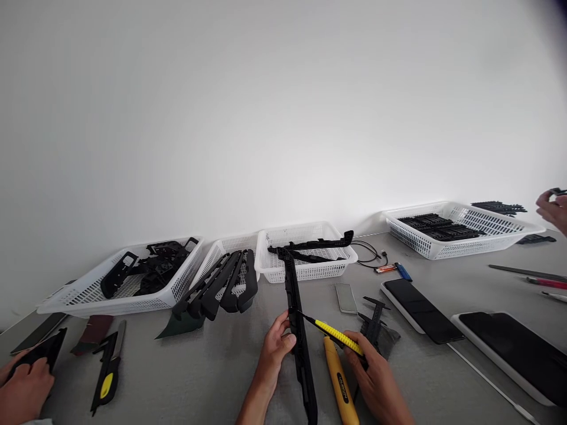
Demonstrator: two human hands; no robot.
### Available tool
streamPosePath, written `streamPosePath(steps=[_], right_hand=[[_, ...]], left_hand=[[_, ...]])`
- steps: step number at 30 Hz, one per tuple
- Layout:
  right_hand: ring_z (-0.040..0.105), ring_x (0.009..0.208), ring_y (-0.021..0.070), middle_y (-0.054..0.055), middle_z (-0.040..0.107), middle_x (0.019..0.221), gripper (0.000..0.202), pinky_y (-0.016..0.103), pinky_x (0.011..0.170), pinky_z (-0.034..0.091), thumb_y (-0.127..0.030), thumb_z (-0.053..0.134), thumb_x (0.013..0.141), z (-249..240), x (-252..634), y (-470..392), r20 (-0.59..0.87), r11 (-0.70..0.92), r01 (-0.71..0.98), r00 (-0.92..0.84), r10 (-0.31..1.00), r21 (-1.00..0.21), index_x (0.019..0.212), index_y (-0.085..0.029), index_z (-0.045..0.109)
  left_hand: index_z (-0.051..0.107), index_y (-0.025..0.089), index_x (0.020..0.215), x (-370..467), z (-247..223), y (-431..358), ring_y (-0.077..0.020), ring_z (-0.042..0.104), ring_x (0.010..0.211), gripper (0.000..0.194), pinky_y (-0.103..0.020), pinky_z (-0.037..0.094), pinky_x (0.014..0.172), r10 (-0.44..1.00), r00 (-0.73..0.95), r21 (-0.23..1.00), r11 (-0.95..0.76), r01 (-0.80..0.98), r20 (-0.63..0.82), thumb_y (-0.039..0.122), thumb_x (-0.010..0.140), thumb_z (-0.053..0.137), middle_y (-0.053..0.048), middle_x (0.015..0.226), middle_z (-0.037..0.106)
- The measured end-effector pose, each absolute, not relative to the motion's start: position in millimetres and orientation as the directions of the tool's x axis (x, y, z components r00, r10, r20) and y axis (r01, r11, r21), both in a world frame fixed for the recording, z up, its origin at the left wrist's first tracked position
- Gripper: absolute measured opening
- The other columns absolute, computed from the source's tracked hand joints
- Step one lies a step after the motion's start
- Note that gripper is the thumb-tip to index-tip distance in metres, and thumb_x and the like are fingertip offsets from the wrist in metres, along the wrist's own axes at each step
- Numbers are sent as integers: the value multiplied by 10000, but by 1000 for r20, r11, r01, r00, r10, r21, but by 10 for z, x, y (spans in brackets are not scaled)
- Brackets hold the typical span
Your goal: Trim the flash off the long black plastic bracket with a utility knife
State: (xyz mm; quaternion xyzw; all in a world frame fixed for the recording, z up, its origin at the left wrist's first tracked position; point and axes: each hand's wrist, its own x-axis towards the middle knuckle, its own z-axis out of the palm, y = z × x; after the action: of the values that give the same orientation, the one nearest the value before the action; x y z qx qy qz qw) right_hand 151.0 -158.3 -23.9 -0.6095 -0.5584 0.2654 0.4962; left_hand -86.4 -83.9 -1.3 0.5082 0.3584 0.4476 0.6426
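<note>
My left hand (275, 348) grips a long, narrow black plastic trim strip (299, 348) near its middle, thumb on the front. The strip stands steeply, its top end in front of a white basket. My right hand (372, 369) is closed around a yellow-and-black craft knife (339, 336). The knife's thin dark tip meets the strip's edge just above my left thumb; whether it cuts in cannot be made out. Beneath my right hand lies a yellow-handled tool (341, 383), partly out of frame. A black caliper (374, 319) rests just beyond that hand.
White baskets (305, 274) (119, 304) (443, 251) with black parts line the wall. Several dark trim pieces (219, 289) lean over another basket. Phones (420, 310) (514, 348) and a cable lie right. Other people's hands (26, 383) (553, 209) hold black parts at both sides.
</note>
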Motion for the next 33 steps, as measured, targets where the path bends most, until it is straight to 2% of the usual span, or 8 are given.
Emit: streamPosePath(steps=[3,5,8,13,19,26,33], right_hand=[[716,964,237,86,754,1098,405,301,833,594,-555,523,1001,-223,1506,-1602,230,128,410,209,950,-903,1152,-234,719],[712,955,233,87,754,1091,401,303,841,591,-550,526,1005,-221,1504,-1616,240,151,412,174,955,-899,1153,-228,713],[711,974,237,90,750,1100,408,310,855,588,-553,528,1008,-233,1510,-1622,250,170,417,144,958,-893,1163,-223,710],[711,1008,246,103,749,1150,438,314,869,588,-575,518,1005,-262,1525,-1595,242,131,415,228,943,-901,1163,-218,717],[704,1021,247,95,748,1129,432,316,878,580,-578,524,1002,-291,1525,-1576,230,118,408,236,944,-905,1151,-221,716],[705,996,238,97,743,1127,419,292,833,584,-561,525,1003,-309,1525,-1574,225,106,408,254,941,-907,1164,-218,704],[697,1021,250,100,736,1136,382,348,894,583,-513,486,1022,-323,1535,-1612,251,129,471,206,946,-873,1177,-244,709]], left_hand=[[455,275,1608,-879,-73,-826,-356,654,1279,933,-444,545,1059,926,377,974,83,-212,3,630,815,794,-162,1581,549],[431,282,1621,-875,-96,-818,-358,657,1274,976,-443,557,1042,925,380,972,86,-221,4,618,790,819,-165,1600,527],[460,282,1606,-855,-91,-816,-344,662,1260,946,-430,560,1030,930,367,970,85,-228,5,578,791,836,-166,1585,543],[529,261,1564,-830,-3,-841,-294,688,1142,898,-399,559,993,935,354,965,96,-246,-2,536,776,863,-170,1534,590],[599,246,1507,-838,9,-849,-268,676,1113,835,-364,554,963,934,357,963,103,-248,-8,501,764,882,-154,1477,634],[621,236,1479,-843,-79,-825,-271,691,1103,767,-386,570,961,930,368,967,87,-238,6,482,798,875,-153,1354,706],[718,200,1352,-834,25,-842,-283,710,1108,698,-372,582,943,952,292,959,164,-229,-93,544,770,893,-129,1161,770]])
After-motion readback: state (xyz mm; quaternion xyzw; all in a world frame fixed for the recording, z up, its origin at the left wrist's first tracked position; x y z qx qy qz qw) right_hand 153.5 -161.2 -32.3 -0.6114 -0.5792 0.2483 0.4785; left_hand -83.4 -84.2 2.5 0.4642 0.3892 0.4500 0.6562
